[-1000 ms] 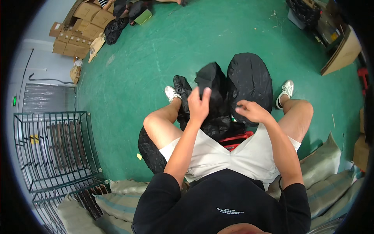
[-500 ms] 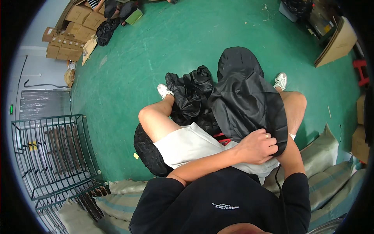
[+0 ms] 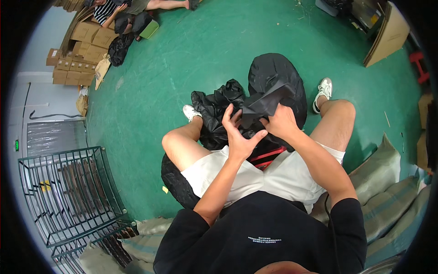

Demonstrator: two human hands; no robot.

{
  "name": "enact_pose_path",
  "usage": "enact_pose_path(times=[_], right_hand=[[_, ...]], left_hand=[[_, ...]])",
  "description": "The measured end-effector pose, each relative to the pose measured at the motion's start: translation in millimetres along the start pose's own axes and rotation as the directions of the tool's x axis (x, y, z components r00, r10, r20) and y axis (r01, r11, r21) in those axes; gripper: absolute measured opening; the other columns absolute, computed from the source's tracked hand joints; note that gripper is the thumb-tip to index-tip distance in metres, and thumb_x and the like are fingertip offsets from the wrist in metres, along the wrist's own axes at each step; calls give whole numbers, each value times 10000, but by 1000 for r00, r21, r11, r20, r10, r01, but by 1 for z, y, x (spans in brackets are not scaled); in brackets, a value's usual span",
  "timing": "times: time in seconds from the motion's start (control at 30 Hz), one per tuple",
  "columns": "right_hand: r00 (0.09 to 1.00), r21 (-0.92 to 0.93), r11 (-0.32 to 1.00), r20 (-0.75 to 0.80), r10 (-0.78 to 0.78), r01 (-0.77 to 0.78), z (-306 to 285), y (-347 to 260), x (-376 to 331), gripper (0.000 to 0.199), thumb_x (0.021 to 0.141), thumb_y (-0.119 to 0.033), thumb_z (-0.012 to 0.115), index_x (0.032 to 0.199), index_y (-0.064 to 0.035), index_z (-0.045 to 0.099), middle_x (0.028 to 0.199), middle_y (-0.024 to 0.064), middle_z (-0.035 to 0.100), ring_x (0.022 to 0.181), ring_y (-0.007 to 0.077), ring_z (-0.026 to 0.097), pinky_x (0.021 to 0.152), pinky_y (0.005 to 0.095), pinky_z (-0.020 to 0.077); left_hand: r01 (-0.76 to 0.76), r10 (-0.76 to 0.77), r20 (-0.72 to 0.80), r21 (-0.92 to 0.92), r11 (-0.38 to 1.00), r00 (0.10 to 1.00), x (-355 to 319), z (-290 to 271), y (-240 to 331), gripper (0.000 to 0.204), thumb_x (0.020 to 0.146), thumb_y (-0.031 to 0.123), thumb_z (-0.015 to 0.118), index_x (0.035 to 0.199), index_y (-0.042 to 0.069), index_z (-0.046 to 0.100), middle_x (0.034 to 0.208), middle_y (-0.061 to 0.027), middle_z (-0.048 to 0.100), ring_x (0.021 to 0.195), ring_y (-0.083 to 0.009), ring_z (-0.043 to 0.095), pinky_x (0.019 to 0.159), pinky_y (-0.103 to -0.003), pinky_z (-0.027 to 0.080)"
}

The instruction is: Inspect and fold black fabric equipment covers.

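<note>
A black fabric piece [image 3: 262,104], thin and folded over on itself, hangs between my knees. My right hand [image 3: 282,122] grips its near edge, with the fingers curled and partly hidden by the cloth. Close by on the left, my left hand [image 3: 239,139] has its fingers and thumb spread, the fingertips next to the cloth; whether they touch it I cannot tell. Beyond both hands lies a rounded black fabric item [image 3: 273,68] on the floor. Crumpled black fabric [image 3: 219,107] is heaped beside my left shin. Something red [image 3: 267,157] shows between my thighs.
Green floor [image 3: 173,55] spreads ahead. Woven sacks [image 3: 374,171] lie close behind me on both sides. A dark green metal rack [image 3: 73,196] stands left. Cardboard boxes [image 3: 86,34] and another person [image 3: 109,11] are far left. A cardboard sheet [image 3: 388,36] leans far right.
My left hand has let go of the cloth near my right thigh, moved left and spread. My right hand, hidden before, now shows gripping the cloth, which is drawn up off my right thigh.
</note>
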State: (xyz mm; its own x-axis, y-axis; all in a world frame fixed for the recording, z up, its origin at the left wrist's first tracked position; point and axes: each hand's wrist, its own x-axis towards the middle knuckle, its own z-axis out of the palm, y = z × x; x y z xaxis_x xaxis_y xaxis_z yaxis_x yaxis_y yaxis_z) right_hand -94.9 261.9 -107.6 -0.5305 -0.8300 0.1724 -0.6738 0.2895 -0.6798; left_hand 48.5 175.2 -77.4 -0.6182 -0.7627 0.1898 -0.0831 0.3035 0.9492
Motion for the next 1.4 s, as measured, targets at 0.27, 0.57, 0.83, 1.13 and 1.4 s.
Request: enact_pose_path(times=[0.27, 0.57, 0.83, 1.13, 1.4], right_hand=[[972, -116, 966, -7, -233, 231, 9, -7, -1, 200, 696, -111, 696, 856, -24, 614, 846, 196, 590, 748, 385, 601, 679, 458, 488], [938, 348, 937, -310, 153, -38, -10, 6, 19, 274, 722, -45, 718, 940, -10, 556, 1022, 147, 587, 946, 276, 589, 846, 382, 475], [991, 315, 942, -97, -88, 114, -18, -3, 22, 872, 621, 14, 749, 1408, -81, 386, 1419, 144, 422, 1343, 328, 380, 1129, 385, 286], [968, 696, 676, 222, 115, -240, -5, -30, 9, 827, 624, 54, 770, 1268, -59, 265, 1201, 149, 433, 1139, 312, 541, 1011, 391, 419], [990, 341, 938, -91, 104, -67, 4, -26, -7, 746, 526, 145, 653, 1216, -25, 427, 1129, 145, 464, 1058, 294, 527, 951, 366, 443]], left_hand=[[-437, 492, -80, 352, 828, 867, 36, -6, -16, 453, 661, -75, 636, 1089, 7, 510, 1188, -188, 540, 1048, -350, 581, 910, -420, 486], [182, -101, 218, -391, 902, 971, 26, -56, -54, 381, 738, 27, 483, 1064, -99, 633, 1081, -111, 671, 1025, -177, 614, 931, -294, 449], [514, -183, 496, -693, 506, 849, -5, -58, -60, 252, 880, 50, 500, 1108, -15, 588, 1115, -105, 641, 1025, -175, 593, 896, -312, 447], [523, -238, 477, -828, 200, 846, 14, -56, -31, 466, 979, 307, 386, 1290, -11, 527, 1251, -139, 616, 1124, -281, 602, 1020, -410, 443], [581, -245, 568, -814, -27, 785, 10, -36, -46, 505, 924, 320, 422, 1315, 15, 515, 1305, -146, 581, 1193, -328, 551, 1074, -469, 386]])
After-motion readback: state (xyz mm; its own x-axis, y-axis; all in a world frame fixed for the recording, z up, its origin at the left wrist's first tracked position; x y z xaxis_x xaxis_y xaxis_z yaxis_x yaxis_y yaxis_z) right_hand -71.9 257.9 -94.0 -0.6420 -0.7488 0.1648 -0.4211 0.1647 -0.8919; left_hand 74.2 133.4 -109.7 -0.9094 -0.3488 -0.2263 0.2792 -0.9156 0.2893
